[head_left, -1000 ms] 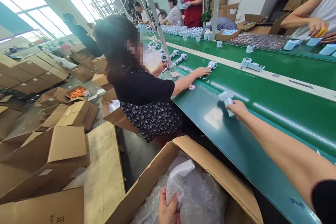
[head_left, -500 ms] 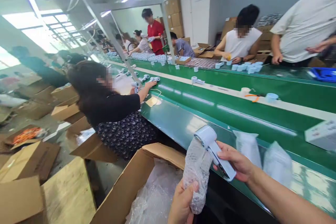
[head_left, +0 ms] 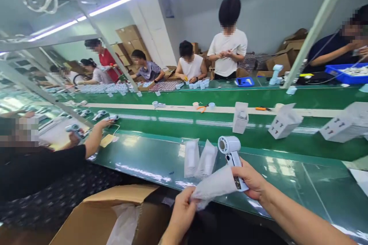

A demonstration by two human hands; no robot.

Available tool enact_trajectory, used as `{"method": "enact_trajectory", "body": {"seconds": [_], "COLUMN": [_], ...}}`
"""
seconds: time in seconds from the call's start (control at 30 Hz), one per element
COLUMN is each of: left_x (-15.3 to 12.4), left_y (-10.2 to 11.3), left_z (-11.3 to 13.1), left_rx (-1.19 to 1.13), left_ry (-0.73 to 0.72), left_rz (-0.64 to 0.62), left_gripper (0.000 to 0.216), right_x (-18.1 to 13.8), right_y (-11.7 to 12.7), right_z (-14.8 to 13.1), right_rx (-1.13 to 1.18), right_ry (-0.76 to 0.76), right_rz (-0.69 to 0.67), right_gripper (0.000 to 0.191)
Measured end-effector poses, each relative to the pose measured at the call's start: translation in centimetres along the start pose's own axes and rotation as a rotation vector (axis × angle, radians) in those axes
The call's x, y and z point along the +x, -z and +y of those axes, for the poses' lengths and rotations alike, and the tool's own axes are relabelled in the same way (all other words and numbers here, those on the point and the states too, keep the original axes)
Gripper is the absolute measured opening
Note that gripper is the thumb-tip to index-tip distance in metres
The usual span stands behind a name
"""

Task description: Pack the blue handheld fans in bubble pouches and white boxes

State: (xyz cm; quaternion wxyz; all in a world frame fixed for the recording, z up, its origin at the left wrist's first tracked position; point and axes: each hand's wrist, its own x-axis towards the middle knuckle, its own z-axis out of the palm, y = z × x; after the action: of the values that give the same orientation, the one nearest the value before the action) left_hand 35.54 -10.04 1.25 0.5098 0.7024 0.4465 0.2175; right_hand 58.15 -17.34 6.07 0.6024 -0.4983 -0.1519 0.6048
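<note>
Fan (head_left: 229,144): over the bench (head_left: 149,157), its head upward.
Right hand (head_left: 250,180): closed around the fan's handle.
Left hand (head_left: 182,206): pinching one end of the bag (head_left: 215,186); other end is at the handle.
Other bags (head_left: 191,159): two, side by side on the bench.
Box (head_left: 83,222): open, near left hand.

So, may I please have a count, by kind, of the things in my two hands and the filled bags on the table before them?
Handheld fan, in the right hand: 1
Translucent bag, in the left hand: 1
Filled translucent bags, on the table: 2
Total: 4
</note>
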Motion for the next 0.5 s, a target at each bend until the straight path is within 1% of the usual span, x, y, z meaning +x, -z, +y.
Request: {"method": "enact_trajectory", "body": {"seconds": [0.03, 0.1, 0.17, 0.2, 0.23, 0.3, 0.33, 0.37, 0.4, 0.43, 0.47, 0.5], "left_x": [1.2, 3.6, 5.2, 5.5, 5.4, 4.4, 3.8, 3.2, 2.7, 2.5, 2.6, 2.9], "left_y": [0.2, 0.6, 0.6, 0.1, -0.9, -3.8, -5.6, -7.5, -9.3, -10.9, -12.1, -12.9], "left_z": [0.2, 1.4, 3.7, 5.1, 6.6, 9.3, 10.3, 11.0, 11.4, 11.5, 11.5, 11.3], "left_rx": [0.097, 0.198, 0.219, 0.224, 0.226, 0.231, 0.243, 0.272, 0.29, 0.27, 0.225, 0.146], "left_ry": [0.004, 0.037, 0.039, 0.0, -0.076, -0.321, -0.462, -0.564, -0.583, -0.535, -0.445, -0.331], "left_rz": [0.016, 0.046, 0.05, 0.085, 0.143, 0.269, 0.244, 0.151, 0.027, -0.062, -0.139, -0.196], "left_gripper": [0.014, 0.026, 0.038, 0.038, 0.034, 0.024, 0.021, 0.025, 0.034, 0.038, 0.038, 0.034], "right_x": [-0.7, -1.9, -2.7, -2.9, -3.1, -3.2, -3.3, -3.4, -3.5, -3.7, -3.9, -4.1], "right_y": [1.1, 3.0, 4.4, 5.0, 5.6, 6.4, 6.7, 6.8, 6.9, 6.9, 6.8, 6.8], "right_z": [-0.4, -1.0, -1.6, -1.8, -2.0, -2.4, -2.7, -2.9, -3.1, -3.3, -3.4, -3.6], "right_rx": [-0.056, -0.197, -0.308, -0.345, -0.378, -0.458, -0.506, -0.549, -0.58, -0.59, -0.583, -0.568], "right_ry": [0.025, 0.073, 0.126, 0.152, 0.183, 0.238, 0.258, 0.272, 0.28, 0.282, 0.28, 0.274], "right_rz": [0.003, 0.007, 0.044, 0.078, 0.122, 0.222, 0.271, 0.316, 0.351, 0.373, 0.38, 0.371], "right_gripper": [0.036, 0.036, 0.042, 0.045, 0.047, 0.048, 0.047, 0.045, 0.044, 0.042, 0.042, 0.043]}}
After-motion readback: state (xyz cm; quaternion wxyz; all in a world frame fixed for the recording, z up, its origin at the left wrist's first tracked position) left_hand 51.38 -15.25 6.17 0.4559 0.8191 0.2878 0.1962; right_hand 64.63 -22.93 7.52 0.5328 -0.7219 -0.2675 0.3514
